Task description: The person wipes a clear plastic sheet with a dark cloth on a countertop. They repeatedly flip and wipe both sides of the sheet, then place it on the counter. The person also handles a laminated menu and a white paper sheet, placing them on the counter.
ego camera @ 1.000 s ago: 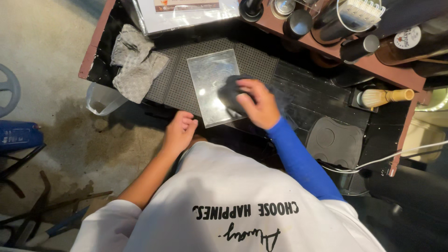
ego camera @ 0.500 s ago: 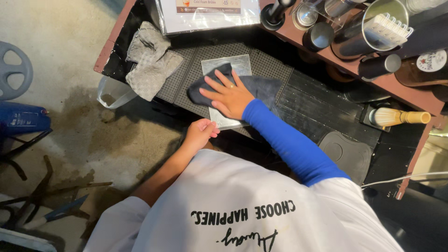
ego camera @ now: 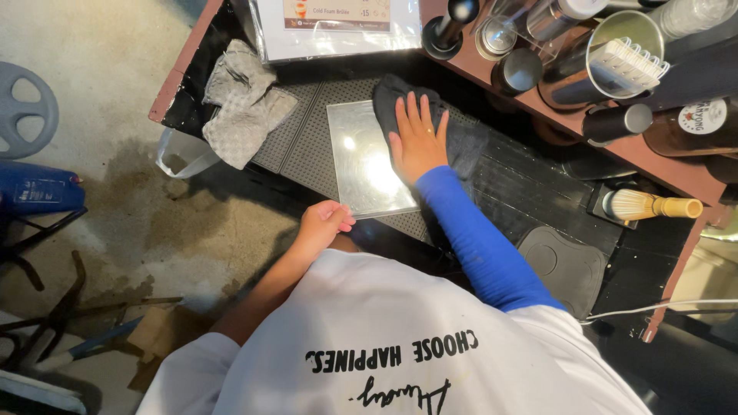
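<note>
- R hand (ego camera: 417, 138) lay flat, fingers spread, palm down on dark cloth (ego camera: 400, 96); pressing it, not gripping; blue sleeve (ego camera: 480, 246) ran back to torso
- dark cloth sat at top right corner of metal tray (ego camera: 361, 165), partly on tray, partly on black ribbed mat (ego camera: 307, 146); vs 0.5 s ago cloth + hand had moved from tray's left/near part to its far right corner; 1 s ago hand was on tray's right side lower down
- tray lay flat on mat, bright glare at centre; more of its surface showed than 0.5 s ago, when cloth covered most of it
- L hand (ego camera: 323, 223) was loosely curled, fingers bent in, holding nothing visible; rested at counter edge just beside tray's near corner; same spot as earlier frames, roughly
- grey rag (ego camera: 242, 107) crumpled at left end of counter, apart from tray; unchanged
- wooden-handled brush (ego camera: 649, 205) lay at right, well apart from hands; dark rubber pad (ego camera: 565, 265) near it
- steel cups + jar cluster (ego camera: 607, 58) on reddish shelf beyond cloth; laminated sheet (ego camera: 338, 27) at top
</note>
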